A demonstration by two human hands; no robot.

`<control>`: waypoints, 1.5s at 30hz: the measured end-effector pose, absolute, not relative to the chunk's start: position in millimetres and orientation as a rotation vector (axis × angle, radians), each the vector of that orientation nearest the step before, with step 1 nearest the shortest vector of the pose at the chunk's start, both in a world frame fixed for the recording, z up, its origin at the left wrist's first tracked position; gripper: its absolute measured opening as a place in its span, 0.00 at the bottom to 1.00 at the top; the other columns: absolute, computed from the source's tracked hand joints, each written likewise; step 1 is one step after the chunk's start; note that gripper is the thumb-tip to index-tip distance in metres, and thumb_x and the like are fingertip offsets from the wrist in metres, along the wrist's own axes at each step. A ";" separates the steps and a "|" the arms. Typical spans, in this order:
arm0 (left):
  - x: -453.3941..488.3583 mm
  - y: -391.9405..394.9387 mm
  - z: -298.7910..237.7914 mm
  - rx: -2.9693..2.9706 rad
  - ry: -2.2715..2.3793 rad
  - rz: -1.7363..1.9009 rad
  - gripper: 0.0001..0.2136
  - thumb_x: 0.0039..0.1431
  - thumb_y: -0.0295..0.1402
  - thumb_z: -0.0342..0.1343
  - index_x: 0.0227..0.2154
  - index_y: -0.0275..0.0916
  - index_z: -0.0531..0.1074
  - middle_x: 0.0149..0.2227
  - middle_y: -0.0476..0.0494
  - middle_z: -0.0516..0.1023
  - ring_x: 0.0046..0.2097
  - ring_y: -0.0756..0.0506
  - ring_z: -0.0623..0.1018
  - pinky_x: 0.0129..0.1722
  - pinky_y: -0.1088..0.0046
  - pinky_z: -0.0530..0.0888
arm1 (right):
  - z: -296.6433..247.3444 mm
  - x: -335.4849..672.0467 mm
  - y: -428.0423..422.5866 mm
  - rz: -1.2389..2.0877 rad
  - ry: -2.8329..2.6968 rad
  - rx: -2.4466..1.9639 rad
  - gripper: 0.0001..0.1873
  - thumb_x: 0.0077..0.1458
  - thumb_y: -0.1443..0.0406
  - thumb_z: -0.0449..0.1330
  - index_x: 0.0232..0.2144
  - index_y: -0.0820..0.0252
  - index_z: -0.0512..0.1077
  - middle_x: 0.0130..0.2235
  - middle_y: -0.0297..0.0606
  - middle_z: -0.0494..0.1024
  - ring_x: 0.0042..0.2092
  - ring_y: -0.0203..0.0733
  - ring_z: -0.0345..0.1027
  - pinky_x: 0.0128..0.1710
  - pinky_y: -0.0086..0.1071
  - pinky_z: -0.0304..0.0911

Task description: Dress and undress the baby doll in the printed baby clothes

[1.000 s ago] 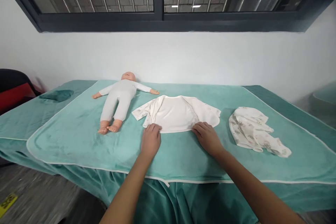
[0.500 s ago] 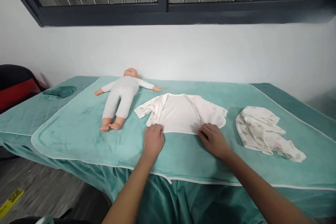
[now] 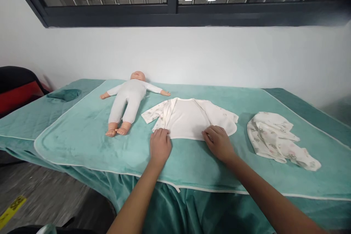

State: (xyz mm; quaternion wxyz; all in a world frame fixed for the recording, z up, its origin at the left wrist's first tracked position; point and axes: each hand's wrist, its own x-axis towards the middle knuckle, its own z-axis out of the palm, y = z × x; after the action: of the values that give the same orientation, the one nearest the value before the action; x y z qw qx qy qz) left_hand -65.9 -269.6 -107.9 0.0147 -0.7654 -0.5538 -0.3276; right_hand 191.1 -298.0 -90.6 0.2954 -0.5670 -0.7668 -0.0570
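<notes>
A white baby shirt (image 3: 188, 117) with a small print on its sleeves lies spread and open at the front on the green bed cover. My left hand (image 3: 159, 145) rests at the left of its lower hem, fingers curled down over the cloth. Farther right on the same hem, my right hand (image 3: 219, 142) is closed, thumb and fingers together at the edge. The fingertips of both hands are partly hidden. A baby doll (image 3: 130, 95) in a white bodysuit lies on its back to the left, its feet towards me.
A crumpled printed white baby garment (image 3: 278, 135) lies at the right. The green cover (image 3: 109, 157) has a pale piped edge and hangs over the bed's front. Behind are a white wall and a dark window frame (image 3: 109, 15). A red and black chair (image 3: 20, 91) stands at far left.
My right hand has slid a little to the left along the shirt's hem. My left hand stays at its place on the hem. The whole view has shifted very slightly.
</notes>
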 end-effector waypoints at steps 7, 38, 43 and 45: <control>-63.9 -274.4 -101.3 -2.440 -1.667 -1.003 0.06 0.61 0.25 0.50 0.34 0.40 0.72 0.34 0.46 0.77 0.40 0.42 0.74 0.41 0.62 0.63 | -82.1 124.1 -258.8 -0.013 -2.125 -1.382 0.07 0.65 0.63 0.53 0.39 0.59 0.70 0.43 0.43 0.76 0.46 0.45 0.67 0.46 0.36 0.60; -84.9 -247.5 -96.4 -1.976 -1.961 -1.447 0.10 0.65 0.33 0.48 0.45 0.37 0.70 0.45 0.35 0.71 0.51 0.39 0.72 0.52 0.60 0.70 | -99.4 94.4 -184.9 0.068 -2.310 -1.784 0.39 0.68 0.49 0.38 0.68 0.75 0.51 0.71 0.54 0.47 0.72 0.53 0.38 0.68 0.46 0.36; -117.0 -208.3 -81.2 -1.793 -2.428 -1.353 0.21 0.61 0.42 0.54 0.54 0.38 0.68 0.40 0.39 0.77 0.44 0.38 0.76 0.45 0.60 0.72 | -101.5 96.2 -185.2 0.082 -2.313 -1.793 0.40 0.67 0.48 0.36 0.68 0.74 0.50 0.71 0.53 0.46 0.72 0.51 0.37 0.68 0.46 0.36; -124.7 -199.9 -80.9 -1.924 -2.418 -1.349 0.18 0.59 0.40 0.55 0.50 0.41 0.73 0.36 0.42 0.79 0.41 0.40 0.77 0.43 0.62 0.72 | -100.8 95.8 -185.1 0.079 -2.301 -1.798 0.40 0.67 0.48 0.36 0.68 0.74 0.51 0.71 0.52 0.46 0.72 0.51 0.38 0.68 0.46 0.36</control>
State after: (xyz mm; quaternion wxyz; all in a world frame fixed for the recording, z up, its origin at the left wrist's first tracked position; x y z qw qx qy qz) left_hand -124.7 -199.9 -80.9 -0.1149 -0.5668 -0.7124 -0.3975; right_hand 95.8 -185.1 -100.8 0.1100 -0.6117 -0.7830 0.0270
